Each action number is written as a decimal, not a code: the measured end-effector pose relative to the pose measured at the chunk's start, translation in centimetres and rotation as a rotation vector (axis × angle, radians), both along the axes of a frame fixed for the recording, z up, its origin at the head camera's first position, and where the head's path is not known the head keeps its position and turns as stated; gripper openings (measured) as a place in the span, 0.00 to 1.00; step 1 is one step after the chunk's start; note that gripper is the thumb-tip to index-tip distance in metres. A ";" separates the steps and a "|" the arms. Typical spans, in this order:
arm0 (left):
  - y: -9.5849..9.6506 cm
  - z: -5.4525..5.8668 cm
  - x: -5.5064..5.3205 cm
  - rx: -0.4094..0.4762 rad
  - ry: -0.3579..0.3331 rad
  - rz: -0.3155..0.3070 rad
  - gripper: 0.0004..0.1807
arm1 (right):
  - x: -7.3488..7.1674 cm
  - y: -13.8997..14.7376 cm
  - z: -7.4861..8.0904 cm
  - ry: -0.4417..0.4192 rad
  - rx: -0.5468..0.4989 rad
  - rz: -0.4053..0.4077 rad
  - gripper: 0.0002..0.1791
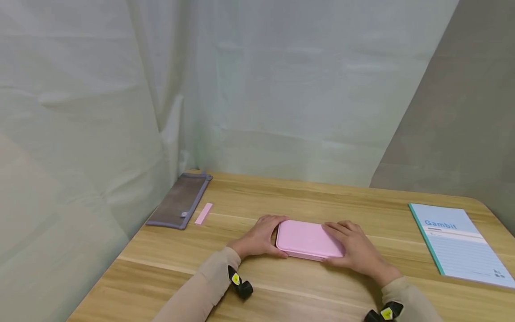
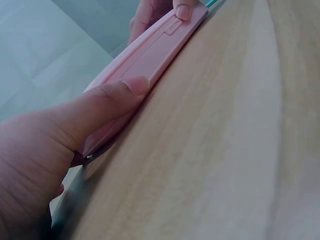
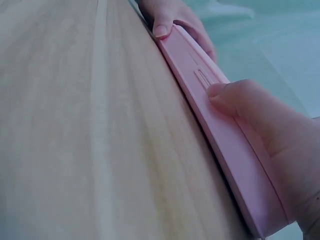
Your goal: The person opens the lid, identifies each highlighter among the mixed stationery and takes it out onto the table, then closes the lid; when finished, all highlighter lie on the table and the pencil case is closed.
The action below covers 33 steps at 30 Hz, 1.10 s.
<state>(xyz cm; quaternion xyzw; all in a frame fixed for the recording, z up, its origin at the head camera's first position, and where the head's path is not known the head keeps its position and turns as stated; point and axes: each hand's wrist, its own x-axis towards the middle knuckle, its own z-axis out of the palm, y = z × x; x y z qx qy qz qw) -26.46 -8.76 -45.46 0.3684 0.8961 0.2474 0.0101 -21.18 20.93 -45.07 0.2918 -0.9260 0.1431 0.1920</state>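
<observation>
A flat pink case (image 1: 307,239) lies shut on the wooden table (image 1: 281,295), a little in front of me. My left hand (image 1: 259,237) holds its left end, fingers along the far side and thumb pressed on the front edge (image 2: 132,87). At the right end my right hand (image 1: 356,250) grips it the same way, with its thumb (image 3: 220,92) on the front edge beside the small latch (image 3: 201,77). The left wrist view shows the case (image 2: 150,55) edge-on, and the right wrist view shows the case (image 3: 225,135) flat on the wood.
A grey mesh pouch (image 1: 181,201) lies at the table's far left corner, with a small pink strip (image 1: 203,213) beside it. A light blue notebook (image 1: 458,243) lies at the right. Pale curtains (image 1: 257,89) close off the back and left.
</observation>
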 end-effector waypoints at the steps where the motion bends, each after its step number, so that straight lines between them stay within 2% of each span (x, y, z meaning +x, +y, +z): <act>1: 0.0 0.0 0.0 0.007 0.000 -0.004 0.53 | 0.0 0.1 0.0 0.004 -0.009 0.006 0.47; 17: 0.5 0.0 0.2 0.009 -0.016 -0.021 0.53 | -0.3 0.4 0.6 -0.079 -0.048 0.016 0.47; 25: 0.5 -0.2 0.2 0.046 -0.070 -0.013 0.54 | -0.8 0.8 0.8 -0.077 -0.078 0.034 0.41; 29: 0.4 -0.2 0.1 0.058 -0.080 -0.007 0.55 | -1.0 0.8 1.1 -0.089 -0.073 0.045 0.40; 33: 0.2 0.2 -0.1 0.043 -0.061 0.009 0.55 | -1.3 0.7 1.6 -0.139 -0.069 0.051 0.40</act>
